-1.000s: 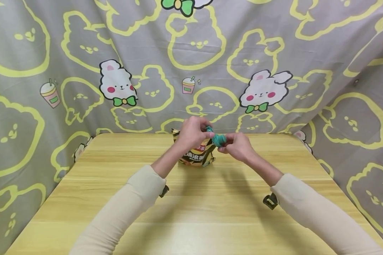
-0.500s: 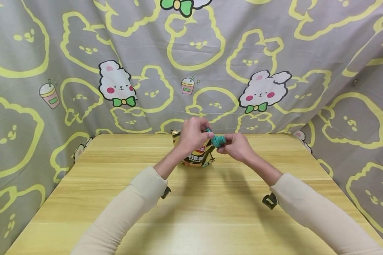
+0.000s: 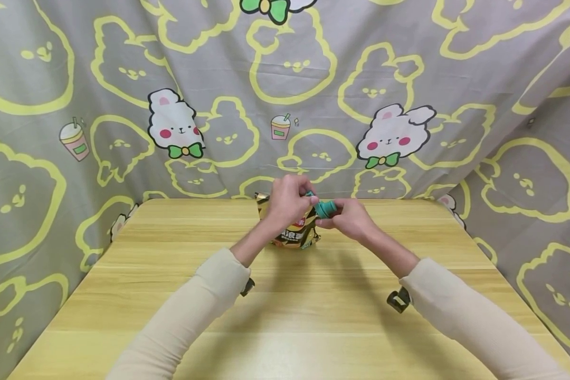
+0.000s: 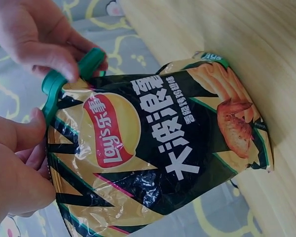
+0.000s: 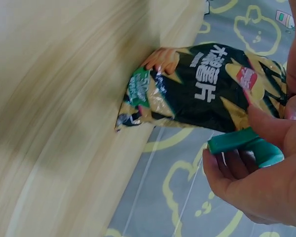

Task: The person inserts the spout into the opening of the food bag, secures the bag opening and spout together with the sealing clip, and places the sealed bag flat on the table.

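A black-and-gold chip bag (image 4: 153, 133) stands upright on the table toward its far edge, its top near my hands. My left hand (image 3: 287, 203) pinches the bag's top edge, with the thumb beside one end of a teal bag clip (image 4: 84, 69). That clip, with a round spout-like part, sits at the bag's top corner. My right hand (image 3: 353, 217) grips the clip's thick round end between thumb and fingers; in the right wrist view its fingers (image 5: 222, 173) curl under the clip. Much of the bag's top is hidden by the left hand in the head view.
The light wooden table (image 3: 285, 327) runs up to a grey patterned curtain (image 3: 309, 79) just behind the bag. More of that curtain hangs at both sides. A dark strap mount (image 3: 399, 300) sits at the right wrist.
The right hand has shifted slightly left, and its fingers have moved further over the clip toward the bag. The left hand and the bag have hardly moved.
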A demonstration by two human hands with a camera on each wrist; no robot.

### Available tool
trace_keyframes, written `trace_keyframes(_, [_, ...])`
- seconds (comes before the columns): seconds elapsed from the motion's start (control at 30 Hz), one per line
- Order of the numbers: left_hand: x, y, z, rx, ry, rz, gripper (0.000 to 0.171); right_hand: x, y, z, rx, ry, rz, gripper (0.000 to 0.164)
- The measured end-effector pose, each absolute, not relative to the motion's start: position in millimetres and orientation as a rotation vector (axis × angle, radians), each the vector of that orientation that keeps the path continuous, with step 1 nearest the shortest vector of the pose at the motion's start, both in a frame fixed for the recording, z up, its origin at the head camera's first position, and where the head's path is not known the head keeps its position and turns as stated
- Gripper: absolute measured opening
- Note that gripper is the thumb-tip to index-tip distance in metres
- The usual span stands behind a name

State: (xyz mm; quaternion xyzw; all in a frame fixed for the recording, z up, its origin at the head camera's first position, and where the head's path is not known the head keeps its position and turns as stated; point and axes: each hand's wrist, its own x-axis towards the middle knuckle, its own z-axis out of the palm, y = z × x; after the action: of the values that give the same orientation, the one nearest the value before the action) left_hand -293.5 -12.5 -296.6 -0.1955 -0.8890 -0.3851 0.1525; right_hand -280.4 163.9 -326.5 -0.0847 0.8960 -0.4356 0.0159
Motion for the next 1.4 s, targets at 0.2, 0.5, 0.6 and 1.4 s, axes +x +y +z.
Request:
trace_keyframes(0.2, [-292.8, -13.5, -297.9, -0.569, -2.535, -1.107, 0.009, -282.9, 156.4, -325.0, -0.230, 2.797, -1.431, 0.031])
trace_keyframes(0.5, [-292.5, -13.2, -299.3, -0.600, -2.502, -1.100, 0.010, -286.2, 157.6, -324.2, -0.158, 2.777, -1.444, 0.031])
trace_keyframes(0.6, [-292.9, -12.9, -299.8, -0.616, -2.490, -1.085, 0.010, -285.8, 158.0, -323.2, -0.148, 2.786, -1.441, 0.031])
trace_keyframes(1.4, [-286.3, -16.4, -302.2, -0.719, -2.526, -0.947, 0.007, -279.0, 154.4, -323.3, -0.242, 2.833, -1.356, 0.035])
